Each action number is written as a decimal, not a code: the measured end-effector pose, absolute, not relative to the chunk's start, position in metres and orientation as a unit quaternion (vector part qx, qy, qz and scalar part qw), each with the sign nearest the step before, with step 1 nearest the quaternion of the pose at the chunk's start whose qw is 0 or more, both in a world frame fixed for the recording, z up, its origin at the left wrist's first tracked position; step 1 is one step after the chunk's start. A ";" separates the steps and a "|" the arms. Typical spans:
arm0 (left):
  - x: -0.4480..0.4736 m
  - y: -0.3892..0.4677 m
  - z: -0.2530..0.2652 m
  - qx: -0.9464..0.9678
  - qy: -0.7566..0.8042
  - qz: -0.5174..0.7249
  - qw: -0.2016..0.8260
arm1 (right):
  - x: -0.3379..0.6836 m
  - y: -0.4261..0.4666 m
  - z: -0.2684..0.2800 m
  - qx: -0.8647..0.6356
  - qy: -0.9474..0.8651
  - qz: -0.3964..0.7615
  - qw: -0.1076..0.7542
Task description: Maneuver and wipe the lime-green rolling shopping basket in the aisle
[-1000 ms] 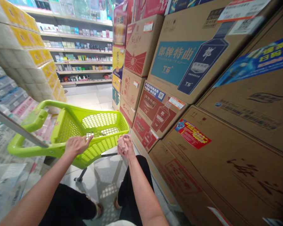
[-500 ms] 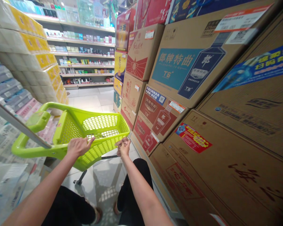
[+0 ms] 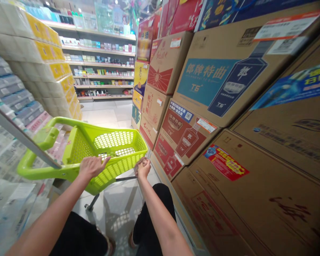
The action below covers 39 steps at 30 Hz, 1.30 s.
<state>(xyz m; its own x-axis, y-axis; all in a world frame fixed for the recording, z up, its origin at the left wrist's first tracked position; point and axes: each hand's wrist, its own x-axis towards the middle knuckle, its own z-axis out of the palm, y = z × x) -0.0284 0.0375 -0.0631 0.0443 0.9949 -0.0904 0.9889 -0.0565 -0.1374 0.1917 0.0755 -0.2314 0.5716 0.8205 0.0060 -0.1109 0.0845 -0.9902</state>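
A lime-green plastic shopping cart (image 3: 114, 169) stands slantwise in front of me. Its perforated basket appears to hold nothing. My left hand (image 3: 92, 166) lies over the near rim of the basket, closed on it, thumb stretched along the edge; the fingertips are hidden inside. By the basket's right front corner my right hand (image 3: 144, 168) is closed round a crumpled brownish-pink cloth (image 3: 137, 167), only part of which shows. Whether that hand touches the basket I cannot tell.
Stacked cardboard cartons (image 3: 202, 85) wall the right side closely. Packs of tissue paper (image 3: 40, 71) and other wrapped packs (image 3: 8, 89) rise on the left. A grey metal bar (image 3: 24, 135) crosses the cart handle. Beyond the tiled floor (image 3: 104, 115) stand shelves of small goods (image 3: 104, 67).
My view has turned slightly left, so cartons and shelves sit further right. My left hand keeps its hold on the rim. In my right hand less of the cloth shows.
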 end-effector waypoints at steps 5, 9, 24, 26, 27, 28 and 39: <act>-0.028 0.041 -0.064 -0.719 -0.690 0.082 0.020 | 0.193 0.082 -0.239 -0.644 -0.368 0.240 0.627; -0.029 0.043 -0.066 -0.724 -0.686 0.080 0.016 | 0.191 0.082 -0.248 -0.682 -0.390 0.233 0.573; -0.026 0.041 -0.063 -0.727 -0.682 0.076 0.017 | 0.175 0.078 -0.246 -0.679 -0.417 0.181 0.576; -0.026 0.041 -0.063 -0.725 -0.684 0.077 0.020 | 0.174 0.078 -0.242 -0.656 -0.443 0.144 0.594; -0.026 0.041 -0.063 -0.723 -0.686 0.078 0.021 | 0.173 0.078 -0.242 -0.649 -0.457 0.134 0.594; -0.026 0.041 -0.063 -0.721 -0.688 0.080 0.020 | 0.172 0.077 -0.245 -0.649 -0.466 0.132 0.587; -0.026 0.041 -0.064 -0.723 -0.687 0.073 0.024 | 0.165 0.072 -0.240 -0.620 -0.520 0.104 0.578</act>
